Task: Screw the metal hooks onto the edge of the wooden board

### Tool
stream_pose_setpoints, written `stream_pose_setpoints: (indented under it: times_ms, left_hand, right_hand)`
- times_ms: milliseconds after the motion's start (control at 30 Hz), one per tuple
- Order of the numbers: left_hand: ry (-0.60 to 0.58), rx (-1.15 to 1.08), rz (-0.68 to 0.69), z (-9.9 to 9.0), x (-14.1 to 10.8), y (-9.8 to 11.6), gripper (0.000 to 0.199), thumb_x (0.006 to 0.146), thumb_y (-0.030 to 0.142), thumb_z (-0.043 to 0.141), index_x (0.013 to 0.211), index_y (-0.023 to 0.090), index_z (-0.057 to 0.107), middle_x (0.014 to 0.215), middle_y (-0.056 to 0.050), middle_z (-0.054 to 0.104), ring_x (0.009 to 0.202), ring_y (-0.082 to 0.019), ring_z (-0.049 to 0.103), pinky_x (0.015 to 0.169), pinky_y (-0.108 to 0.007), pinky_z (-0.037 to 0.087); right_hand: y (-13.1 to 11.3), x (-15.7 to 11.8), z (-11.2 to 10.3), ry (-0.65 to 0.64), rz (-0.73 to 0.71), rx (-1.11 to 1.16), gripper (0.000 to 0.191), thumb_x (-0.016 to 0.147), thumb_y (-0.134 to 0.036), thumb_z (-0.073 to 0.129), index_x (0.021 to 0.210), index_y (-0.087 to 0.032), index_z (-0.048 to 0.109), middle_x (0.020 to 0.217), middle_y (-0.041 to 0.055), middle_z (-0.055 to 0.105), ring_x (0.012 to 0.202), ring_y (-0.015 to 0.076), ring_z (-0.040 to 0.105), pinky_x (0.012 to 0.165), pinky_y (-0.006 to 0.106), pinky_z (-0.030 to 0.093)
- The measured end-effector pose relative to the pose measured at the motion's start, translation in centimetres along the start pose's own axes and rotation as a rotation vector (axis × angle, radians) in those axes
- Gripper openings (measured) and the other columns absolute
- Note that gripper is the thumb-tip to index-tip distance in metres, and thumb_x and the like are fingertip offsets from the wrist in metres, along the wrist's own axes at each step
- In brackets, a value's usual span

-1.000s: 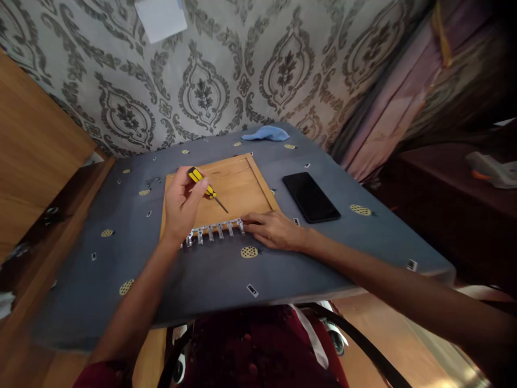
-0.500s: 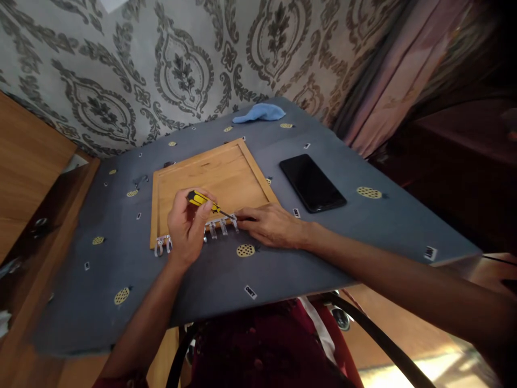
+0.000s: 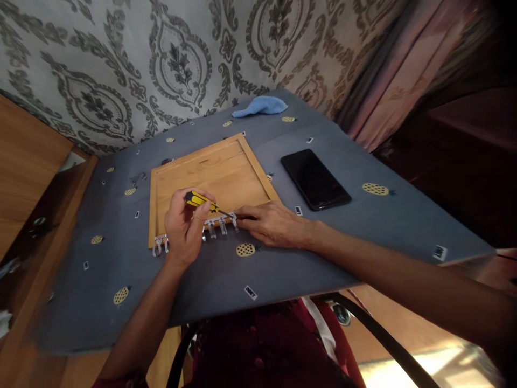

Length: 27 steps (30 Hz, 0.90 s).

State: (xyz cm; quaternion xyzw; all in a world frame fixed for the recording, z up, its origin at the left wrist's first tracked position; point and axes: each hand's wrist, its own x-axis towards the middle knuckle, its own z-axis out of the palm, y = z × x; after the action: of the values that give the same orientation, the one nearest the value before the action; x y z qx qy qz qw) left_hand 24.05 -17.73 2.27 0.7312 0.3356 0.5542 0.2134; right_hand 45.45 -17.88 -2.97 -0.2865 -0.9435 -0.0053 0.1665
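Left hand (image 3: 186, 225) grips a yellow-and-black screwdriver (image 3: 195, 199), its tip at the right end of a metal hook rail (image 3: 222, 221). The right hand (image 3: 277, 223) rests by that tip, fingers bent; whether it pinches the rail is unclear. The rail lies along the near edge of a framed wooden board (image 3: 197, 167) on a pineapple-print desk (image 3: 294, 280), with a black smartphone (image 3: 315, 179) to the right and a blue cloth (image 3: 262, 106) behind.
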Motion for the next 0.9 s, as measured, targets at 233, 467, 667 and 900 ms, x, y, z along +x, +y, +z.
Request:
stream_pose_setpoints:
  times_ms: [233, 467, 667, 900]
  left_hand:
    - [0.002, -0.005, 0.009, -0.06, 0.03, -0.06, 0.01, 0.093, 0.026, 0.061, 0.101, 0.02, 0.062, 0.09, -0.001, 0.067, 0.08, -0.011, 0.065, 0.073, -0.025, 0.054]
    - [-0.03, -0.016, 0.011, -0.14, -0.09, -0.07, 0.013, 0.093, 0.023, 0.061, 0.106, 0.019, 0.061, 0.091, -0.001, 0.068, 0.082, -0.011, 0.067, 0.075, -0.025, 0.055]
    - [-0.041, -0.013, 0.012, -0.31, -0.25, -0.08, 0.014, 0.093, 0.021, 0.061, 0.107, 0.02, 0.061, 0.093, -0.002, 0.068, 0.085, -0.011, 0.068, 0.077, -0.025, 0.055]
    - [-0.055, -0.01, -0.002, -0.43, -0.35, -0.12, 0.015, 0.094, 0.022, 0.061, 0.109, 0.02, 0.061, 0.093, -0.002, 0.068, 0.084, -0.011, 0.066, 0.073, -0.025, 0.054]
  right_hand:
    - [-0.06, 0.0, -0.32, -0.024, -0.008, 0.004, 0.026, 0.094, -0.016, 0.047, 0.114, -0.016, 0.063, 0.119, 0.0101, 0.066, 0.074, 0.0142, 0.062, 0.058, 0.028, 0.041]
    - [0.07, -0.13, -0.18, -0.005, 0.012, 0.061, 0.026, 0.095, -0.017, 0.047, 0.116, -0.018, 0.063, 0.116, 0.0097, 0.065, 0.075, 0.0134, 0.061, 0.061, 0.027, 0.042]
    - [0.19, -0.26, -0.03, 0.011, 0.015, 0.098, 0.03, 0.095, -0.016, 0.047, 0.12, -0.019, 0.061, 0.116, 0.0087, 0.065, 0.076, 0.0134, 0.06, 0.062, 0.027, 0.042]
    - [0.05, -0.1, -0.13, 0.02, -0.005, 0.053, 0.029, 0.093, -0.015, 0.047, 0.118, -0.016, 0.062, 0.123, 0.0103, 0.065, 0.079, 0.0159, 0.065, 0.063, 0.03, 0.05]
